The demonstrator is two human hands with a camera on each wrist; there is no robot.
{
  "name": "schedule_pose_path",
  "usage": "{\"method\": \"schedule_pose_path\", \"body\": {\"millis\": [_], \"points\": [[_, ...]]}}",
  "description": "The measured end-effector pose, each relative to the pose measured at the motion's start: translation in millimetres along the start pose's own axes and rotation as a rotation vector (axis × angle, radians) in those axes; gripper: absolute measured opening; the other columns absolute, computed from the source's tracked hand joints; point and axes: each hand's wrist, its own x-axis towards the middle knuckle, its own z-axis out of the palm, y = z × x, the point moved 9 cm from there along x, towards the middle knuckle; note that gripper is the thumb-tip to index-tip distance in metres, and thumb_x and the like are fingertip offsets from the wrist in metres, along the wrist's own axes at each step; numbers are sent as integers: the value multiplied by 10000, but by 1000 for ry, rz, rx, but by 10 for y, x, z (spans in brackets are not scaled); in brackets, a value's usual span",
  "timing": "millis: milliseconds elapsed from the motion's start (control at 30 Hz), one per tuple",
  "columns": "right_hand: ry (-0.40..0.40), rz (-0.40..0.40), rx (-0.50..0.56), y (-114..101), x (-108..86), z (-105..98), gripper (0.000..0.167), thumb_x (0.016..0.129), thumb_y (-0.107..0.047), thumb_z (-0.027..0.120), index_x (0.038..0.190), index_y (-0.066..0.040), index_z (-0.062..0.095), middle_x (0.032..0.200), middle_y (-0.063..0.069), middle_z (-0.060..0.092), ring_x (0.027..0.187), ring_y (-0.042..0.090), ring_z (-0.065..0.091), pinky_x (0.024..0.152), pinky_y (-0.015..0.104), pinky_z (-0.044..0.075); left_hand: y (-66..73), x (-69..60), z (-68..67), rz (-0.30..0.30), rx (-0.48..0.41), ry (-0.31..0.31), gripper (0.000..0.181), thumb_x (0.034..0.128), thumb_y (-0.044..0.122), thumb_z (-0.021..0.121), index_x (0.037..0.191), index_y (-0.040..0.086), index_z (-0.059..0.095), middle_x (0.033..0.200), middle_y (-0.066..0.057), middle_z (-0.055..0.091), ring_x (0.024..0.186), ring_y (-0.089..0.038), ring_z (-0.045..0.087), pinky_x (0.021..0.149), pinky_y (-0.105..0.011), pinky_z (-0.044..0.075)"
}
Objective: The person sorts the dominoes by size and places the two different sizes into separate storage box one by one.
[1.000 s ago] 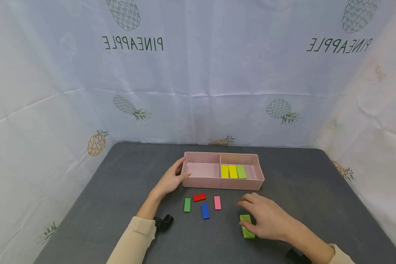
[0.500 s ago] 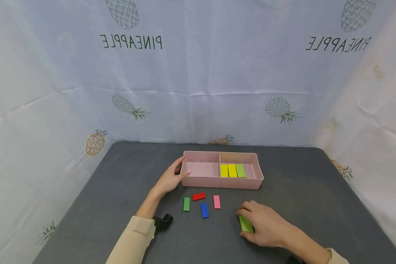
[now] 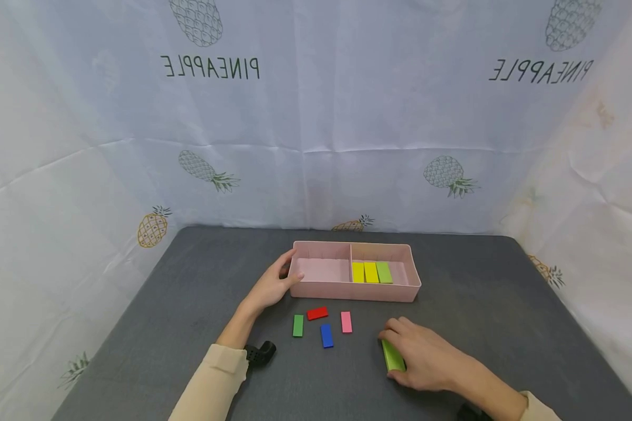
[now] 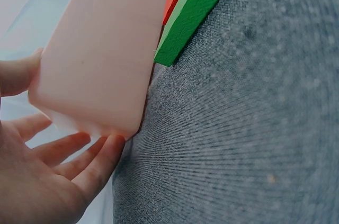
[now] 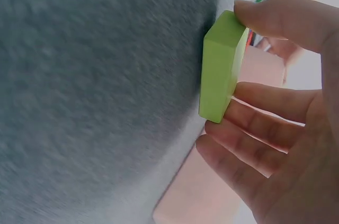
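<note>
My left hand holds the left end of a pink two-compartment box, thumb at the front wall and fingers around the end wall. In the left wrist view, fingertips touch the box's lower edge. To the right, my right hand grips a light green block between thumb and fingers at its two ends. That block is at the tabletop; whether it touches the cloth I cannot tell. Two yellow blocks and another light green block lie side by side in the box's right compartment.
Before the box lie a green block, a red block, a blue block and a pink block. All stand on a dark grey tabletop. A white pineapple-print curtain hangs behind and at both sides.
My right hand has come down onto the light green block and closed its thumb and fingers on its ends. The left hand and the box stay in place.
</note>
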Motion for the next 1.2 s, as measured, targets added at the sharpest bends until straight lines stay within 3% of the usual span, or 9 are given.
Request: {"method": "schedule_pose_path", "body": {"millis": [167,200,400,433,667,1200], "points": [[26,24,-9,25,36,-115,536,788,-349,859,1214,-92,658,1160,-56,560,1029,117,493,822,333,533,11,2,10,9,-8,-4,719,1018,210,631,1618,94,252,1618,-221,302,1400,-431,427,1068,-619,388],[33,25,-13,27,43,-141,541,787,-347,860,1216,-87,657,1163,-54,560,1033,118,494,828,333,534,70,-28,6,11,-8,-4,718,1018,204,631,1614,76,253,1613,-234,304,1397,-441,427,1067,-621,387],[89,8,-50,18,79,-295,548,781,-342,867,1205,-62,661,1154,-42,559,1027,118,494,842,328,532,60,-26,4,13,0,-2,722,1013,225,641,1613,85,264,1613,-226,310,1387,-430,443,1064,-608,399],[94,6,-57,17,86,-320,550,780,-345,868,1203,-59,662,1154,-37,562,1028,122,495,843,331,532,1,4,7,13,2,0,723,1012,231,643,1616,102,265,1617,-213,309,1388,-418,447,1064,-603,401],[99,21,-89,28,143,-475,591,772,-371,869,1224,-50,664,1165,-11,572,1035,136,503,845,345,542,-17,10,7,9,-10,-2,717,1014,216,636,1616,100,263,1619,-216,304,1390,-425,441,1068,-612,392],[193,5,-114,109,270,-930,576,766,-302,875,1217,-16,660,1169,34,568,991,152,525,760,306,561,-16,6,2,-3,-8,6,723,1011,231,641,1618,111,266,1613,-192,328,1386,-396,456,1070,-593,400]]}}
